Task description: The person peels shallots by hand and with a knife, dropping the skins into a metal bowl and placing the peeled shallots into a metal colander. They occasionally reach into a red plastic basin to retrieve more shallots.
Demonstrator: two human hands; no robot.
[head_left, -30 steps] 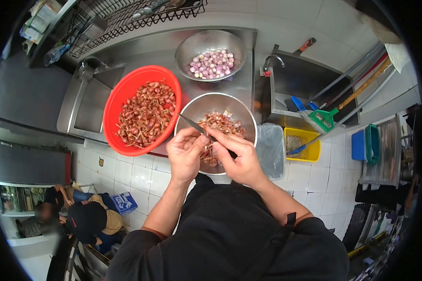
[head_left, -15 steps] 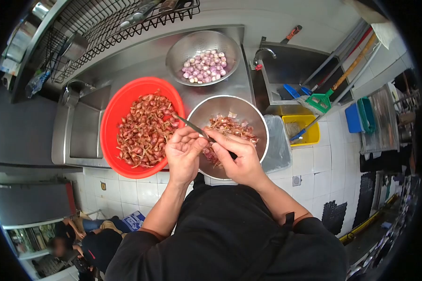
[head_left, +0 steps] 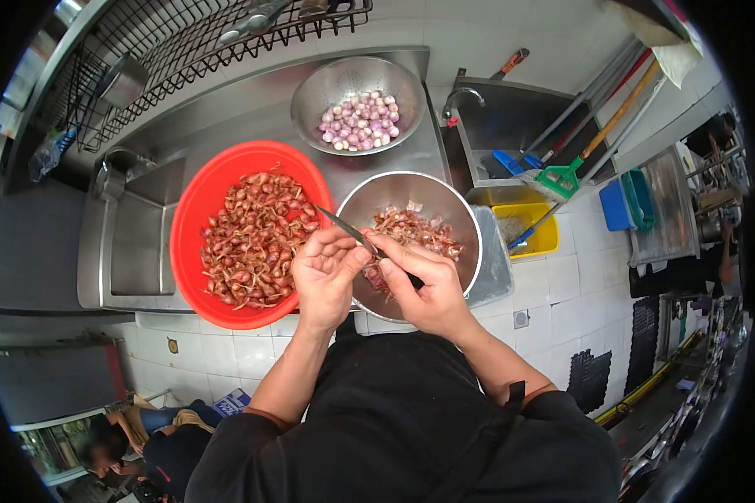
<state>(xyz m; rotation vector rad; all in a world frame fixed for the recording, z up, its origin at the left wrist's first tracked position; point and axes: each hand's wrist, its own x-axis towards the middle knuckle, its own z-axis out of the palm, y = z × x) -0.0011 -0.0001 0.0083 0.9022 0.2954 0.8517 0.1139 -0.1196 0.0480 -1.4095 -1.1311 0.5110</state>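
Note:
My right hand (head_left: 432, 289) grips a small knife (head_left: 341, 225) by its black handle, the blade pointing up and left across the fingers of my left hand (head_left: 323, 277). The left fingers are curled in a pinch, close against the right fingertips, around a shallot mostly covered by them. Both hands are over the near left part of a steel bowl (head_left: 365, 201) with reddish shallot skins (head_left: 419, 228) inside. Left of it, a red basin (head_left: 190, 235) holds many unpeeled shallots (head_left: 256, 239). Peeled pale purple shallots (head_left: 361, 121) lie in a steel colander (head_left: 310, 96) behind.
Sinks stand left (head_left: 143, 243) and right (head_left: 512, 117) of the steel counter (head_left: 252, 126). A wire rack (head_left: 210, 67) hangs above. On the right are a green-headed brush (head_left: 558, 180) and a yellow tub (head_left: 549, 239). People (head_left: 176, 453) sit at lower left.
The view has shifted slightly, so the surroundings sit a little differently in it. Both hands keep nearly the same pose, with the knife still between them.

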